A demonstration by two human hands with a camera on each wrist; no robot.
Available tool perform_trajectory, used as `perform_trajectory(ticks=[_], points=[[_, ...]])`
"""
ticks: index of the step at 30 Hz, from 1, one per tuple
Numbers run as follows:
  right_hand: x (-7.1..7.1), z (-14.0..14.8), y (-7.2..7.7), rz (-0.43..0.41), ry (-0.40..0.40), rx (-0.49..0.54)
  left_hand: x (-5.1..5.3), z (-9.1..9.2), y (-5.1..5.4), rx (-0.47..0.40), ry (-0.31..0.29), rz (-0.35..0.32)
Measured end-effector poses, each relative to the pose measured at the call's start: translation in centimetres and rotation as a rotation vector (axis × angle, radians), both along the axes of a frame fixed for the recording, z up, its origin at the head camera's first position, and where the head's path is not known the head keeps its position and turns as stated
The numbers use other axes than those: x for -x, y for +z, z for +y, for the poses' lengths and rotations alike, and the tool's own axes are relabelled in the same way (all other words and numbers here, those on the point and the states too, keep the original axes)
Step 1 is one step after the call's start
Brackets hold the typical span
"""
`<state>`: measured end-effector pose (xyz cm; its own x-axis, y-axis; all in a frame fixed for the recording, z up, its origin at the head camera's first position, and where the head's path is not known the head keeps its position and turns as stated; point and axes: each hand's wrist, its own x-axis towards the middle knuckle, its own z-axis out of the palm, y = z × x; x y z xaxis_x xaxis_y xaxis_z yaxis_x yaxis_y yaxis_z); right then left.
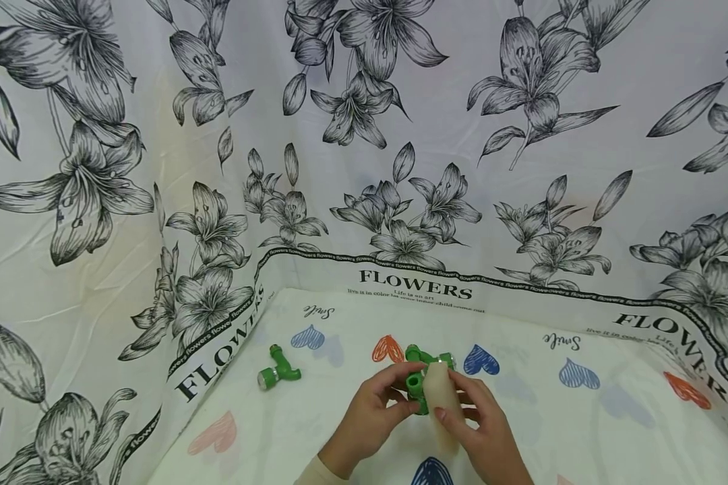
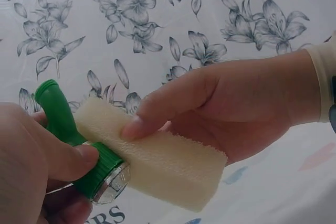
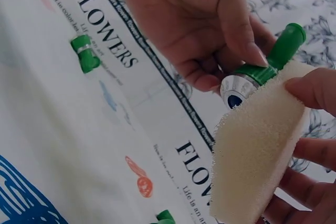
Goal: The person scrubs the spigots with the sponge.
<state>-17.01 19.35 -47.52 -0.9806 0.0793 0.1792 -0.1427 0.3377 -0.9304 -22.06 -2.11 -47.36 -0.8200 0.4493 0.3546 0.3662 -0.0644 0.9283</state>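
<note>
My left hand (image 1: 373,411) grips a green tap-shaped piece (image 1: 414,384) between thumb and fingers. In the left wrist view this piece (image 2: 58,111) shows a clear silvery end cap (image 2: 113,184). My right hand (image 1: 482,421) holds a cream sponge block (image 1: 441,391), thumb on the near face and fingers behind. The sponge (image 3: 257,145) lies against the piece near its cap in the right wrist view. My left hand's fingertips are partly hidden behind the piece.
A second green piece (image 1: 284,369) lies on the cloth to the left. Another (image 1: 421,353) lies just beyond my hands, partly covered by them. The white cloth (image 1: 315,411) has printed hearts; a flowered curtain (image 1: 364,162) rises behind.
</note>
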Motion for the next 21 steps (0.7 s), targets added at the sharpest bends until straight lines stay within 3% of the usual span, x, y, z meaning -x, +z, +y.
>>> perform_trajectory(ticks=[4,7,11,16,21], points=[[0.0,0.2,0.1,-0.029,0.022,0.0,0.1,0.0,0.0,0.008,-0.014,0.029],[-0.1,0.1,0.1,0.01,0.046,-0.003,0.2,0.0,0.0,0.002,0.015,0.014],[-0.6,-0.4,0.2,0.117,0.042,-0.019,0.2,0.2,0.0,-0.115,0.053,-0.137],[-1.4,-1.3,0.7,0.25,-0.044,0.025,-0.1,0.9,-0.1,-0.381,0.045,-0.409],[-1.8,-2.4,0.9,0.344,-0.034,0.088,-0.2,1.6,-0.2,-0.546,0.022,-0.512]])
